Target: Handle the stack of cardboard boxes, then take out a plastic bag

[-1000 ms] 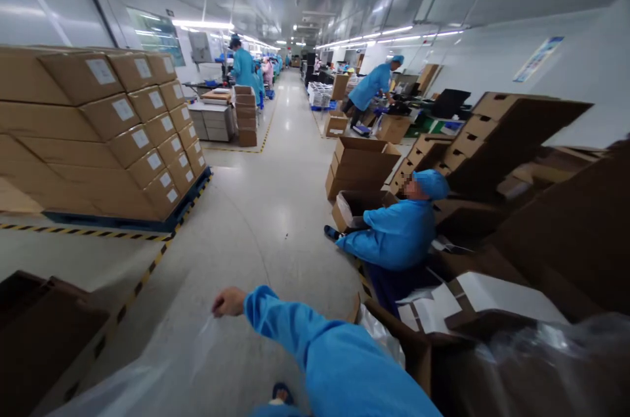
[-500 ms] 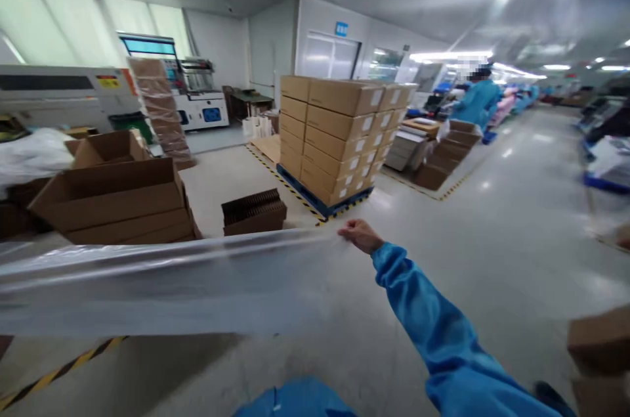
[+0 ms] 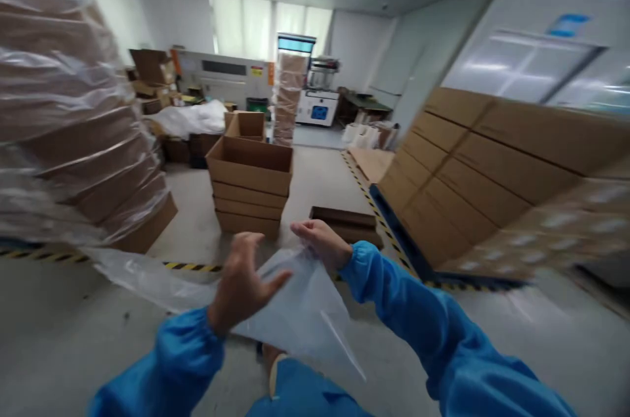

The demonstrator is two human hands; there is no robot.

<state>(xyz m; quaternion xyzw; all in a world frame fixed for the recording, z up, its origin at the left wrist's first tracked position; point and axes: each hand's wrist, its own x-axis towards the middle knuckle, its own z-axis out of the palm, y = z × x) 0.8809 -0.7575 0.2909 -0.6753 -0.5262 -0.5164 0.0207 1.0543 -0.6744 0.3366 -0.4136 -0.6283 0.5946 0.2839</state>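
A sheet of clear plastic film (image 3: 310, 302) hangs in front of me, its upper corner pinched in my right hand (image 3: 322, 243). From there the film drapes down and trails off to the left over the floor, close to a film-wrapped stack of cartons (image 3: 83, 102). My left hand (image 3: 246, 282) is raised beside the film with thumb and fingers apart. Part of the film passes behind this hand; whether they touch, I cannot tell. Both arms wear blue sleeves.
Nested open cartons (image 3: 251, 190) stand ahead, and a low brown box (image 3: 344, 220) lies right of them. Sealed cartons on a blue pallet (image 3: 418, 259) rise at the right. Yellow-black tape (image 3: 194, 266) marks the floor. A white machine (image 3: 317, 107) stands at the back.
My view has swung left, bringing the wrapped stack into sight. The film, stretched taut before, now sags and bunches below my right hand. My left hand has come into view.
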